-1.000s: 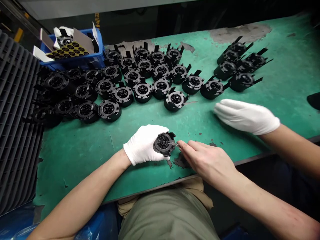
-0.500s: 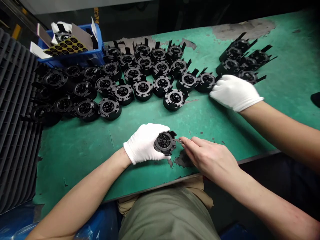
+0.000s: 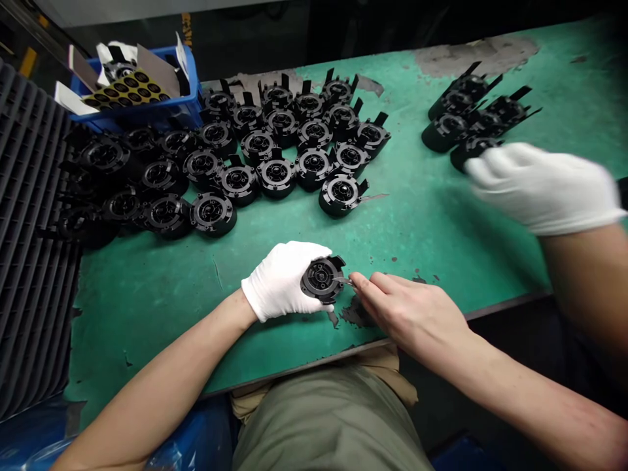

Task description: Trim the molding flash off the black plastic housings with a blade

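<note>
My left hand (image 3: pixel 284 281), in a white glove, is wrapped round a round black plastic housing (image 3: pixel 321 280). The housing is tilted so its ringed, ribbed face shows, with a short tab at its upper right. Bare and ungloved, my right hand (image 3: pixel 409 304) pinches a thin metal tool (image 3: pixel 343 280), which looks like tweezers or a small blade. Its tip reaches the right part of the housing's face; whether it touches a small part there I cannot make out. Most of the tool is hidden by my fingers.
Many similar black housings (image 3: pixel 277 173) stand in rows on the green table (image 3: pixel 161 288). Behind them is a blue bin (image 3: pixel 142 121) with a sheet of round stickers (image 3: pixel 128 90). At right, a co-worker's gloved hand (image 3: pixel 544 190) is near another housing group (image 3: pixel 446 131).
The co-worker's gloved hand has moved right, from the end of the rows to the right-hand group. The housings at that end have shifted left. My hands are almost still.
</note>
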A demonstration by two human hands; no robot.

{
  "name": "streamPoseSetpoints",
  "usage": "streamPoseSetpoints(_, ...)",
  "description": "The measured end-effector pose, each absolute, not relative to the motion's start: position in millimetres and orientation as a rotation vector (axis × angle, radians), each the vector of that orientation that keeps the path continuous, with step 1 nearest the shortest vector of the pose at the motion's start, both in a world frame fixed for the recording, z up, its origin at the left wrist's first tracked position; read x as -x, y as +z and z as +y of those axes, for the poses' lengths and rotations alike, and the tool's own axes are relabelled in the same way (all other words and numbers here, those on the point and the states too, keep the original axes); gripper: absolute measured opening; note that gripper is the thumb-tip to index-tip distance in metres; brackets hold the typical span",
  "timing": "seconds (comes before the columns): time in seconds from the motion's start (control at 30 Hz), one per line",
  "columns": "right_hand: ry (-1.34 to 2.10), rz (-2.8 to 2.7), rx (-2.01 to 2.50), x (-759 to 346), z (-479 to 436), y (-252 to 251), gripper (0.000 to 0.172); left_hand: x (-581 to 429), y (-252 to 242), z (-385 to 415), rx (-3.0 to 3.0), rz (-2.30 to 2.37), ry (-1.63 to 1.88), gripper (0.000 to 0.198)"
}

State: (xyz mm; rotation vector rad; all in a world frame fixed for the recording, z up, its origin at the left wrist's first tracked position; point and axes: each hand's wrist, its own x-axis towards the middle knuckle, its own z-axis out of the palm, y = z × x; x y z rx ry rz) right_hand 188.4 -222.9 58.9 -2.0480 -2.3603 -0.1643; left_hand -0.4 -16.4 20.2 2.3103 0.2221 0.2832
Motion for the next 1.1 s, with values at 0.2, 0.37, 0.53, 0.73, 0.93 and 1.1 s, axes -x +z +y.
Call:
streamPoseSetpoints(0.2, -0.201, -2.314, 2.008, -195.8, -218.2, 56.8, 0.02, -0.4, 22.7, -16.2, -2.302, 0.213, 0.273, 0.063)
streamPoseSetpoints(0.37, 0.048, -2.065, 2.018, -193.4, -228.1, 53.9, 0.026, 5.4, 9.6, -17.3, -2.343, 0.222, 0.533, 0.076)
streamPoseSetpoints(0.53, 0.053, -2.015, 2.022, -179.5, -240.3, 46.6, 0.029, 12.2, 1.6, -22.5, -2.455, 0.349, 0.509, 0.112)
streamPoseSetpoints(0.73, 0.146, -2.048, 1.963, -175.1, -239.9, 44.6, 0.036, 16.4, -0.8, -24.6, -2.489, 0.343, 0.453, 0.128)
streamPoseSetpoints(0.93, 0.084, -2.044, 2.019, -169.5, -242.9, 42.4, 0.036, 14.6, -0.7, -19.4, -2.424, 0.132, 0.512, 0.111)
streamPoseSetpoints(1.1, -0.002, -2.098, 2.165, -161.3, -242.9, 50.6, 0.03, 12.7, -1.2, -19.1, -2.404, 0.116, 0.5, 0.104)
